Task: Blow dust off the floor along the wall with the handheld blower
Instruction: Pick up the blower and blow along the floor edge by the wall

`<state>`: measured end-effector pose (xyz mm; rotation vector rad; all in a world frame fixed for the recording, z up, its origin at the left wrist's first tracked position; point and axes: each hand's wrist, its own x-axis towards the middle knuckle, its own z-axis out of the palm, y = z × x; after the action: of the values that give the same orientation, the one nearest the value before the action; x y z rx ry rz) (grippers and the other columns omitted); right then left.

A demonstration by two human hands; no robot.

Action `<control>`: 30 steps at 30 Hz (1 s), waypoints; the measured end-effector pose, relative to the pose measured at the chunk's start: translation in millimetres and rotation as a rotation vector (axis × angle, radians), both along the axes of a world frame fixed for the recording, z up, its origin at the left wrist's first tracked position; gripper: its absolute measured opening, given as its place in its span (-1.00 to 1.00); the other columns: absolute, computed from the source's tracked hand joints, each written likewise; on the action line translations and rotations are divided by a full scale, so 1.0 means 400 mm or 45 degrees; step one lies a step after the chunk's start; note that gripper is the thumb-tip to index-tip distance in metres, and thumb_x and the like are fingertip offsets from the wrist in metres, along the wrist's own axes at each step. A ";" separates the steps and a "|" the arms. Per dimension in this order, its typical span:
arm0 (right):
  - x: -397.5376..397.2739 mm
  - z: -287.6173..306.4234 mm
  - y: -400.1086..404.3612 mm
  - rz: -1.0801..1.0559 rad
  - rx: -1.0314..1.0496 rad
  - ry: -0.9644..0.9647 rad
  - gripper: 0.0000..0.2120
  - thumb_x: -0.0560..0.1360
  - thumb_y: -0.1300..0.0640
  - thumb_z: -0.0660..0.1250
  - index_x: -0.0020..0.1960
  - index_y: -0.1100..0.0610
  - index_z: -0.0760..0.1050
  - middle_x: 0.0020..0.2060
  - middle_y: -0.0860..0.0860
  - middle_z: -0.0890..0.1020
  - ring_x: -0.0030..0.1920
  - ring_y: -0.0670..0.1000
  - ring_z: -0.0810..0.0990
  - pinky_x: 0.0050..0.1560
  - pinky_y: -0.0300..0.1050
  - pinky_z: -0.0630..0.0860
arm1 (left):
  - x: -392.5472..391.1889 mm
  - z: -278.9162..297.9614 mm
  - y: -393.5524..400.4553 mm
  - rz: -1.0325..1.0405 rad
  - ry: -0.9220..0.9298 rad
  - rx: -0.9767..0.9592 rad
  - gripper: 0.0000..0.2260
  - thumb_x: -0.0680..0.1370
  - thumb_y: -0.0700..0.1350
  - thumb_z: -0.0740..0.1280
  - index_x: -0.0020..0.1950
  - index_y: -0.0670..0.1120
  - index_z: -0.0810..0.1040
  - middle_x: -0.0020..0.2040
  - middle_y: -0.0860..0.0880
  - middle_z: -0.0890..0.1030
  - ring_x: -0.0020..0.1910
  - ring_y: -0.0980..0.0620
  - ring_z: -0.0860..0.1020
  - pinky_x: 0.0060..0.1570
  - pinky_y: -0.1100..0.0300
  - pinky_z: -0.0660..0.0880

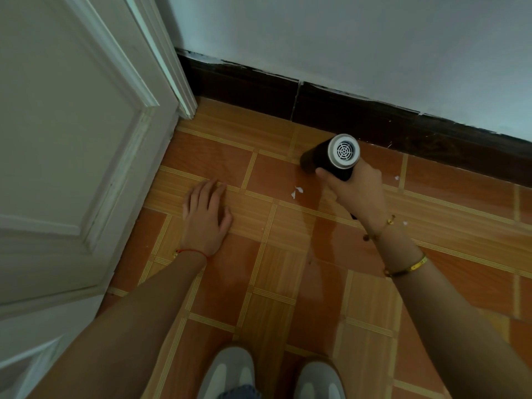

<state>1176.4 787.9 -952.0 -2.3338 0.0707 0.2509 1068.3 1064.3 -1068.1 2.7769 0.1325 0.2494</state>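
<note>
Near the baseboard [374, 116], right hand [355, 191] gripping blower [331, 159], left hand [205, 214] flat on floor [273, 269]

Orange-brown tiled floor [218, 156] with paler striped bands, bounded at the far side by a dark skirting board [331, 108] (top edge chipped) beneath a pale wall [345, 38]. Left of the skirting: white panelled door [66, 133].

right hand [355, 191] grips blower [334, 158]; left hand [205, 217] flat on floor [288, 269].
</note>
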 end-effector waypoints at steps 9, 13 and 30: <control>-0.076 0.014 -0.053 0.079 0.073 0.110 -0.72 0.47 -0.06 0.41 0.09 0.04 0.47 -0.17 0.05 0.66 -0.37 -0.09 0.54 -0.28 -0.15 0.51 | 0.002 -0.004 -0.009 -0.010 0.029 0.046 -0.58 0.60 -0.04 0.13 0.43 -0.16 0.38 0.43 -0.18 0.40 0.44 -0.18 0.30 0.51 -0.12 0.12; -0.090 0.016 -0.046 0.130 0.158 0.228 -0.67 0.48 -0.06 0.41 0.14 0.09 0.48 -0.23 0.09 0.66 -0.50 -0.06 0.56 -0.41 -0.19 0.50 | 0.002 0.000 -0.012 0.000 0.056 0.056 -0.57 0.60 -0.05 0.10 0.43 -0.17 0.37 0.44 -0.20 0.39 0.45 -0.20 0.31 0.51 -0.16 0.14; -0.142 -0.006 0.049 0.489 -0.026 0.084 -0.51 0.43 -0.16 0.42 0.27 0.04 0.49 -0.02 -0.14 0.61 -0.01 -0.13 0.55 -0.07 -0.30 0.45 | -0.068 0.014 -0.022 0.144 0.108 0.082 -0.58 0.65 -0.04 0.08 0.49 -0.12 0.31 0.47 -0.15 0.36 0.50 -0.15 0.24 0.50 -0.24 0.11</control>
<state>1119.7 807.4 -954.3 -2.3452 -0.3476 0.5182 1041.0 1055.4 -1062.6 2.8489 0.3081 0.1662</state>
